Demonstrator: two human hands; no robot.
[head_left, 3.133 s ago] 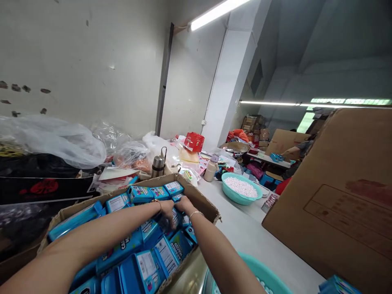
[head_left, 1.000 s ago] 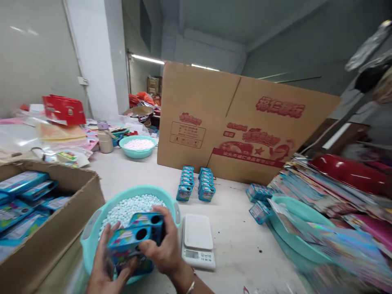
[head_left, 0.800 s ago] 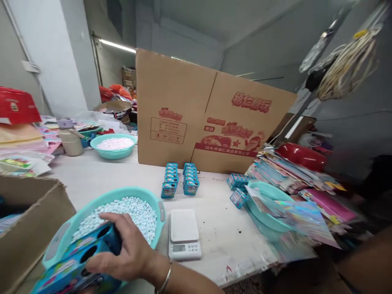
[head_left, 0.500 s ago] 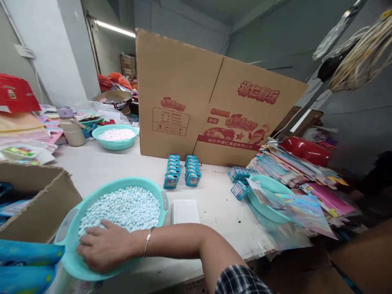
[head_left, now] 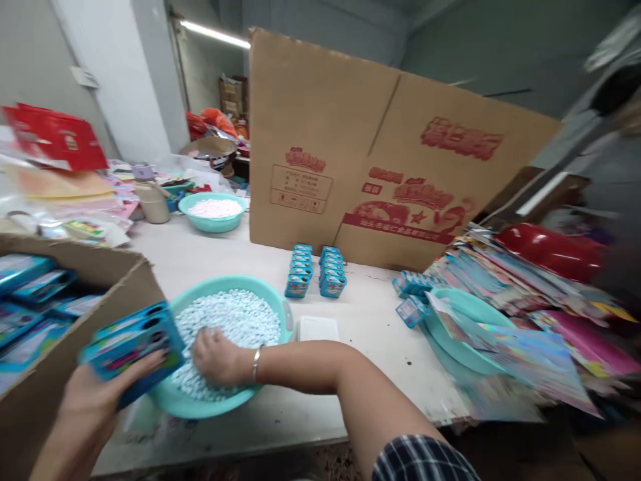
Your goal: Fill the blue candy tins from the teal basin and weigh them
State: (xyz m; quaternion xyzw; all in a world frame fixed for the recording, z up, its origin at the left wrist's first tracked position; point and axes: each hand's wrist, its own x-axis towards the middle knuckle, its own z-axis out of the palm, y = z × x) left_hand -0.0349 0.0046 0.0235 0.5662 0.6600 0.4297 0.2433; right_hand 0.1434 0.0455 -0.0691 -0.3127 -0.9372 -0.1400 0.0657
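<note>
Held in my left hand (head_left: pixel 93 401) are small blue printed boxes (head_left: pixel 145 344), pressed together between thumb and fingers, at the near left rim of a turquoise basin (head_left: pixel 273 294). The boxes are partly blurred. Small pale blue candies (head_left: pixel 235 321) fill the basin. Into them dips my right hand (head_left: pixel 216 357), its fingers curled down and closed among the candies; the fingertips are hidden. A silver bangle sits on the right wrist. Beside my left forearm stands an open cardboard carton (head_left: pixel 120 294) with more blue boxes (head_left: pixel 30 300) in it.
Two rows of blue boxes (head_left: pixel 299 284) stand before a large cardboard sheet (head_left: pixel 310 87). A white tray or lid (head_left: pixel 319 327) lies right of the basin. Another basin (head_left: pixel 215 224) holds pinkish-white pieces. At right are a turquoise basin (head_left: pixel 451 344) under shiny sheets and stacked printed packaging (head_left: pixel 491 280).
My left hand has come into view with the blue boxes, which moved up and right. My right hand's spread fingers have curled into the candies. The view has shifted left.
</note>
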